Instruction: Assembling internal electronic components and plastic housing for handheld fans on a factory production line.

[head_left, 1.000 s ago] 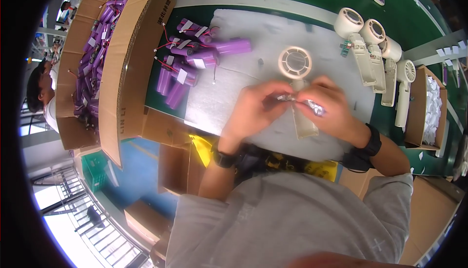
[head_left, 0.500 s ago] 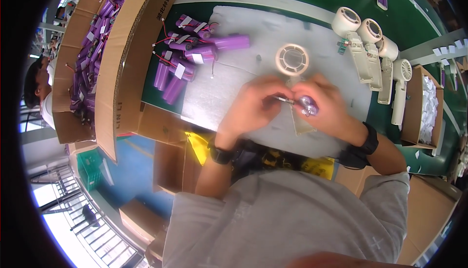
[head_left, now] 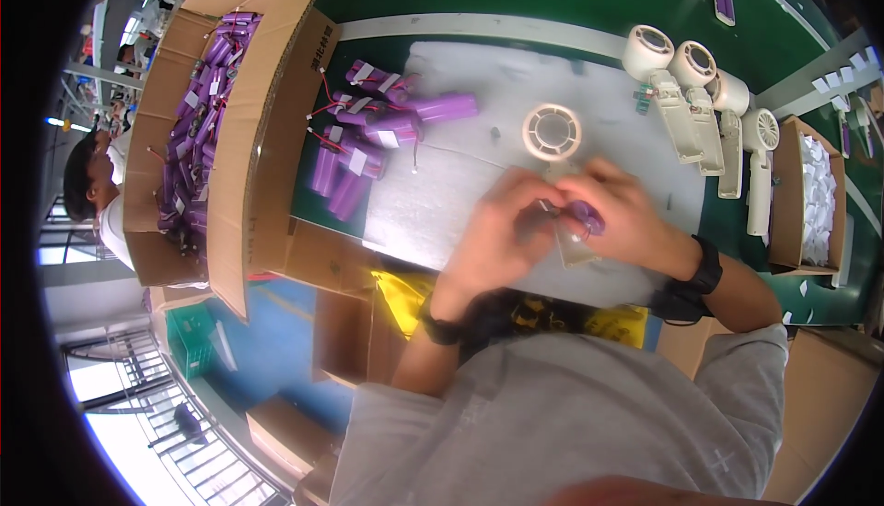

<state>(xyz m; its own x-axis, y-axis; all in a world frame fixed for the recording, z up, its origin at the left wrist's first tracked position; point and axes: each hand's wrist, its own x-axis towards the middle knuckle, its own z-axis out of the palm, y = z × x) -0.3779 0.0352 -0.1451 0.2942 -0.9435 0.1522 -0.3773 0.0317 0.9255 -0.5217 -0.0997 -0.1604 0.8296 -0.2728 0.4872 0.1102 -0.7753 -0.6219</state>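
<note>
Over the white foam mat [head_left: 442, 202], my right hand [head_left: 635, 225] is closed around a purple battery pack [head_left: 587, 218], its end showing between thumb and fingers. Close against it, my left hand [head_left: 493, 239] pinches something small and thin, which blur hides. Beneath both hands lies a cream handheld-fan casing [head_left: 530, 134]. Its round, spoked head shows beyond my fingers, and the end of its handle sticks out below them. Left of my hands, several purple battery packs [head_left: 368, 128] with red and black wires are heaped at the mat's edge.
A tall cardboard box [head_left: 285, 128] full of purple packs stands at left. Cream fan casings [head_left: 681, 124] line the mat's right side, beside a small box of white pieces [head_left: 815, 202]. A metal rail [head_left: 479, 27] crosses the green table. Other people are at far left.
The whole view has shifted slightly, with things appearing a little further right. My left hand's fingers have tilted upward near the pack, and the pack has turned slightly in my right hand.
</note>
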